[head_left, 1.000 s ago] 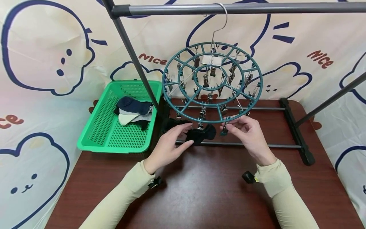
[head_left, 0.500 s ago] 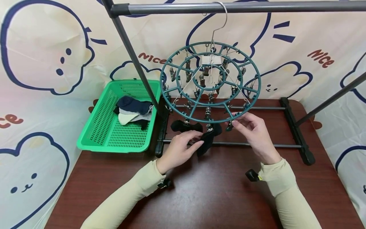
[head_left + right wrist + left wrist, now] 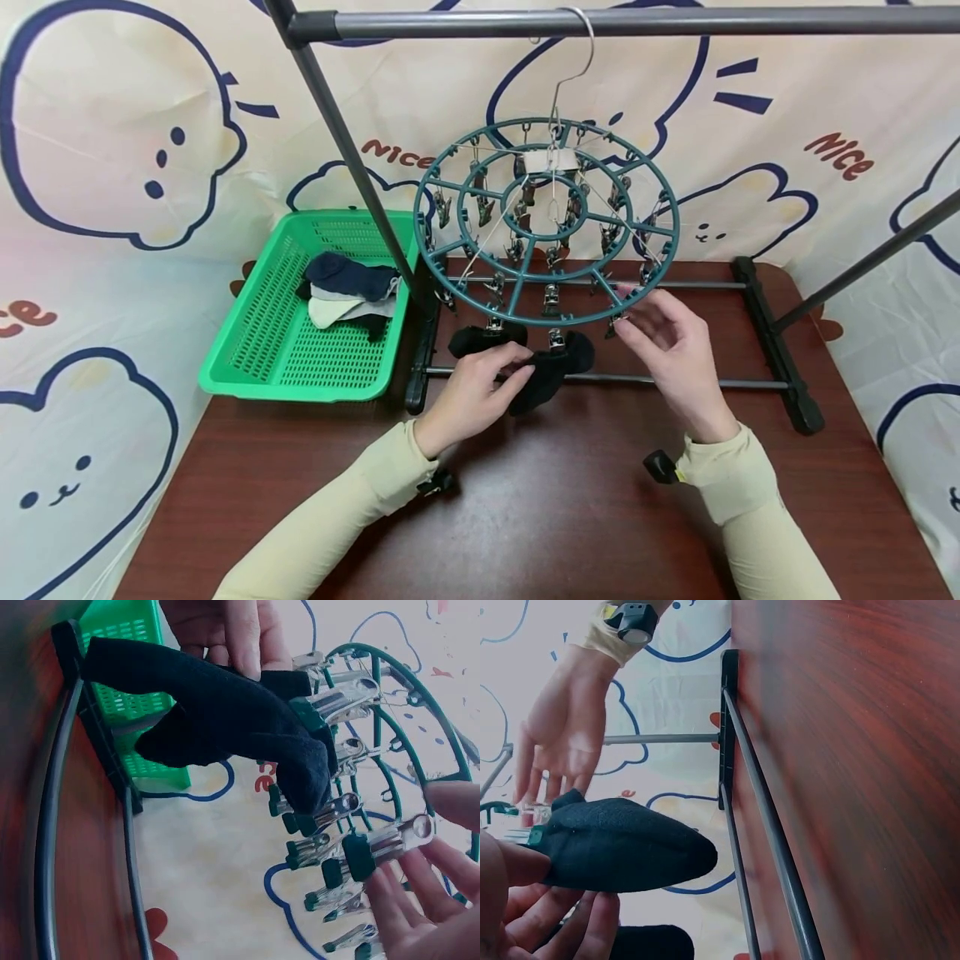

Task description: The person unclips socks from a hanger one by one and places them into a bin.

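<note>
A black sock (image 3: 543, 379) hangs from a metal clip (image 3: 556, 339) at the front of the round green clip hanger (image 3: 519, 287). My left hand (image 3: 472, 392) pinches the sock's left edge, thumb in front and fingers behind, as the left wrist view shows on the sock (image 3: 630, 844). To its left another black sock (image 3: 480, 339) hangs from its own clip, partly covered by my left hand. My right hand (image 3: 678, 358) is at the hanger's front right rim. In the right wrist view its relaxed fingers touch a bare clip (image 3: 386, 844), with the thumb apart by the rim.
A green basket (image 3: 300, 392) on the left holds several dark and light socks (image 3: 348, 287). The hanger hooks over the rack's top bar (image 3: 450, 24). Rack feet and lower bars (image 3: 645, 379) stand on the brown table (image 3: 540, 500). Several bare clips dangle from the hanger.
The hanger has turned, carrying its front clips and both black socks rightward. My left hand has moved right and closed on the sock's edge. My right hand has shifted slightly right.
</note>
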A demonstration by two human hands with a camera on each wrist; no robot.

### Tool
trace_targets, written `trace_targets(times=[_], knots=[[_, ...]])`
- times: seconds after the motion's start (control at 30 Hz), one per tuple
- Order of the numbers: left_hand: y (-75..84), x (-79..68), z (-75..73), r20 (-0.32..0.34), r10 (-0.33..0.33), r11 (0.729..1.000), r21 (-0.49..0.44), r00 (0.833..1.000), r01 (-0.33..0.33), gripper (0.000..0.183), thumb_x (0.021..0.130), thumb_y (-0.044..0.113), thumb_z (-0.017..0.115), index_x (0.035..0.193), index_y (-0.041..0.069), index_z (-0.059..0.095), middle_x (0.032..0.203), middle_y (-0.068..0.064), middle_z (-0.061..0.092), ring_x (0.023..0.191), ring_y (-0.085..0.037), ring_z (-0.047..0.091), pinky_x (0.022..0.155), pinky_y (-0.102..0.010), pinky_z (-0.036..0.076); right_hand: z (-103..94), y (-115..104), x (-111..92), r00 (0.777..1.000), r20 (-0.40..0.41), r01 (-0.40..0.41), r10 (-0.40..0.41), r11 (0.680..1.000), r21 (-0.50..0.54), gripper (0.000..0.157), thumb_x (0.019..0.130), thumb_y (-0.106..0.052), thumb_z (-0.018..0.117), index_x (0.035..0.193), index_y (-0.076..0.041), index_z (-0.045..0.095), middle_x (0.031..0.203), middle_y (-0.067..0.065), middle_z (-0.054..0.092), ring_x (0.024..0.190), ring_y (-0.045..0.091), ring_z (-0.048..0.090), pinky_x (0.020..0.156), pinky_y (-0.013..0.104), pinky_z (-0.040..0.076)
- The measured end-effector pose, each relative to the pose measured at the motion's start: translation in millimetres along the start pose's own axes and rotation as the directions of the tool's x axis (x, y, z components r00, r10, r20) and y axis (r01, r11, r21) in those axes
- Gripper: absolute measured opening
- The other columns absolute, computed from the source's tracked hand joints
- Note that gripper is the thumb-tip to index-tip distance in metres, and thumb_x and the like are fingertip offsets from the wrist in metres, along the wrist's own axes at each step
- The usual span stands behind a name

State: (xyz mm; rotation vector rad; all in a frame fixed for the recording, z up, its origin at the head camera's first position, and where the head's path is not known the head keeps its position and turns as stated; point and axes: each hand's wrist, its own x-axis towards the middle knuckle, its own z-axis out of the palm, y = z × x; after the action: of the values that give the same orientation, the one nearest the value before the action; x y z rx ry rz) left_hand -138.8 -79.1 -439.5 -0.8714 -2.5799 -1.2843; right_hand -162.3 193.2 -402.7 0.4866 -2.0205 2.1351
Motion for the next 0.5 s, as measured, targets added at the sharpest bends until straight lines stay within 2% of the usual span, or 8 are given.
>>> trace_targets(times=[0.07, 0.1, 0.13, 0.23, 0.3, 0.37, 0.43, 0.5], knots=[[0.5, 0.1, -0.2, -0.001, 0.001, 1.000, -0.002, 1.000, -0.001, 0.015, 0.105, 0.015, 0.061, 0.115, 0.008, 0.071, 0.111, -0.005, 0.075, 0.097, -0.013, 0.072, 0.083, -0.027, 0.059, 4.4, -1.8, -2.4, 0.992, -0.089, 0.096, -0.095, 0.995, 0.009, 0.035, 0.096, 0.007, 0.067, 0.131, 0.007, 0.064, 0.126, 0.011, 0.069, 0.113, 0.018, 0.068, 0.098, 0.023, 0.053], [0.8, 0.2, -0.3, 0.000, 0.001, 1.000, -0.003, 1.000, -0.001, 0.015, 0.105, 0.015, 0.061, 0.115, 0.009, 0.071, 0.110, -0.004, 0.075, 0.097, -0.013, 0.072, 0.083, -0.027, 0.059, 6.8, -2.6, -3.9, 0.980, -0.138, 0.147, -0.145, 0.989, 0.005, 0.032, 0.095, 0.009, 0.066, 0.127, 0.009, 0.065, 0.123, 0.012, 0.068, 0.109, 0.019, 0.069, 0.097, 0.023, 0.054], [1.1, 0.4, -0.4, -0.001, 0.003, 1.000, -0.003, 1.000, -0.003, 0.015, 0.106, 0.016, 0.061, 0.115, 0.009, 0.071, 0.110, -0.004, 0.075, 0.097, -0.012, 0.072, 0.083, -0.027, 0.059, 9.5, -3.6, -5.4, 0.962, -0.186, 0.203, -0.201, 0.979, -0.008, 0.027, 0.095, 0.010, 0.065, 0.122, 0.012, 0.066, 0.118, 0.013, 0.068, 0.105, 0.020, 0.070, 0.094, 0.024, 0.055], [2.0, 0.7, -0.8, -0.003, 0.010, 1.000, 0.002, 1.000, -0.010, 0.015, 0.106, 0.016, 0.061, 0.114, 0.009, 0.071, 0.109, -0.004, 0.075, 0.097, -0.011, 0.072, 0.083, -0.028, 0.059, 16.1, -6.3, -10.1, 0.891, -0.289, 0.320, -0.349, 0.936, -0.145, 0.013, 0.097, 0.006, 0.063, 0.103, 0.014, 0.071, 0.099, 0.008, 0.070, 0.089, 0.015, 0.070, 0.082, 0.022, 0.056], [2.2, 0.7, -1.0, -0.005, 0.017, 1.000, 0.005, 1.000, -0.017, 0.015, 0.106, 0.016, 0.060, 0.114, 0.009, 0.071, 0.108, -0.004, 0.075, 0.096, -0.011, 0.071, 0.082, -0.028, 0.059, 19.9, -8.4, -13.2, 0.862, -0.276, 0.370, -0.425, 0.900, -0.231, 0.015, 0.097, 0.002, 0.063, 0.092, 0.013, 0.072, 0.089, 0.009, 0.071, 0.082, 0.013, 0.069, 0.078, 0.022, 0.054], [2.1, 0.5, -1.1, -0.008, 0.023, 1.000, 0.009, 1.000, -0.023, 0.014, 0.106, 0.015, 0.061, 0.113, 0.009, 0.071, 0.107, -0.004, 0.075, 0.096, -0.011, 0.071, 0.082, -0.028, 0.059, 23.0, -10.2, -16.0, 0.866, -0.186, 0.400, -0.464, 0.867, -0.298, 0.016, 0.097, -0.001, 0.063, 0.090, 0.009, 0.074, 0.087, 0.010, 0.072, 0.082, 0.011, 0.068, 0.077, 0.021, 0.052], [2.2, 0.4, -1.0, -0.009, 0.027, 1.000, 0.010, 1.000, -0.027, 0.013, 0.105, 0.014, 0.061, 0.112, 0.009, 0.071, 0.106, -0.003, 0.075, 0.095, -0.011, 0.071, 0.082, -0.028, 0.059, 25.5, -10.7, -18.9, 0.898, -0.056, 0.395, -0.435, 0.858, -0.328, 0.013, 0.096, -0.002, 0.065, 0.096, 0.004, 0.077, 0.092, 0.010, 0.075, 0.089, 0.011, 0.069, 0.081, 0.020, 0.052], [2.4, 0.6, -0.9, -0.008, 0.026, 1.000, 0.008, 1.000, -0.026, 0.012, 0.105, 0.014, 0.061, 0.111, 0.010, 0.071, 0.106, -0.002, 0.075, 0.093, -0.010, 0.071, 0.082, -0.028, 0.058, 27.3, -9.8, -21.6, 0.932, 0.071, 0.355, -0.355, 0.857, -0.374, 0.016, 0.096, -0.002, 0.068, 0.109, -0.002, 0.077, 0.104, 0.009, 0.076, 0.099, 0.010, 0.069, 0.089, 0.018, 0.051]])
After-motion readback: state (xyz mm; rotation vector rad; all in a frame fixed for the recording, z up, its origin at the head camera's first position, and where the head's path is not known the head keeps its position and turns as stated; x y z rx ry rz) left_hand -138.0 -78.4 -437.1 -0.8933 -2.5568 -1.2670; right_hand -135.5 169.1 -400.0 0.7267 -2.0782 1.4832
